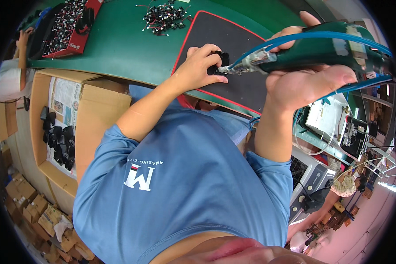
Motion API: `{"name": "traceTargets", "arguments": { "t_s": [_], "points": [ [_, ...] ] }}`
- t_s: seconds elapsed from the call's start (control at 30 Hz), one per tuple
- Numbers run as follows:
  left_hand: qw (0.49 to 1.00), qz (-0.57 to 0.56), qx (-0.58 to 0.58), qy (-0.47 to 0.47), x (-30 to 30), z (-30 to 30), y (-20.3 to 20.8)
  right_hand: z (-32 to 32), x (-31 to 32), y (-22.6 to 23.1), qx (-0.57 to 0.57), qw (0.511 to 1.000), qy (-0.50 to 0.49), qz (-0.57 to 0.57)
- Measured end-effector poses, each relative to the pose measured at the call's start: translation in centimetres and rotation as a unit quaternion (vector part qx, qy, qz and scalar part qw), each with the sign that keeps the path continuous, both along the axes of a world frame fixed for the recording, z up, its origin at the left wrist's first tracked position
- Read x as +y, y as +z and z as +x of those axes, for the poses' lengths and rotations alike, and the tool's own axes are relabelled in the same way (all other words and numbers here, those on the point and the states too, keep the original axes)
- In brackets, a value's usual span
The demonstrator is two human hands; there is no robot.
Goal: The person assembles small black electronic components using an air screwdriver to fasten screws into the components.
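My left hand (199,66) has its fingers closed around a small black plastic part (225,57) on a dark mat with a red border (246,93). Most of that part is hidden by the fingers. In my right hand (301,86) is a green power screwdriver (312,52), lying almost level, its barrel wrapped by the fingers and thumb. Its slim metal nozzle (246,63) points left and meets the black part beside my left fingertips; whether it presses on the part cannot be seen. Blue hoses (325,35) run along the tool.
Loose small black parts with wires (165,18) lie on the green table (119,39) beyond the mat. A red box (79,44) of similar parts stands far left. Left of me, a cardboard carton (102,105) holds black pieces. Another person's arm (22,57) shows far left.
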State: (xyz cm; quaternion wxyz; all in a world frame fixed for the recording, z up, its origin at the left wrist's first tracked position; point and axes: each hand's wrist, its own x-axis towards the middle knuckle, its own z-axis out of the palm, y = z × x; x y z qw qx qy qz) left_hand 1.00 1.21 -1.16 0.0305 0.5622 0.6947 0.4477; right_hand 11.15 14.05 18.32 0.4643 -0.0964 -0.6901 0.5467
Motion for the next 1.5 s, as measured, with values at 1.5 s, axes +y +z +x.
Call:
{"name": "traceTargets", "arguments": {
  "t_s": [1.5],
  "points": [
    [0.998,0.031,-0.050,-0.025,0.0,0.3,1.1,-1.7,-0.7,-3.3,0.017,1.000,0.001,0.003]
  ]
}}
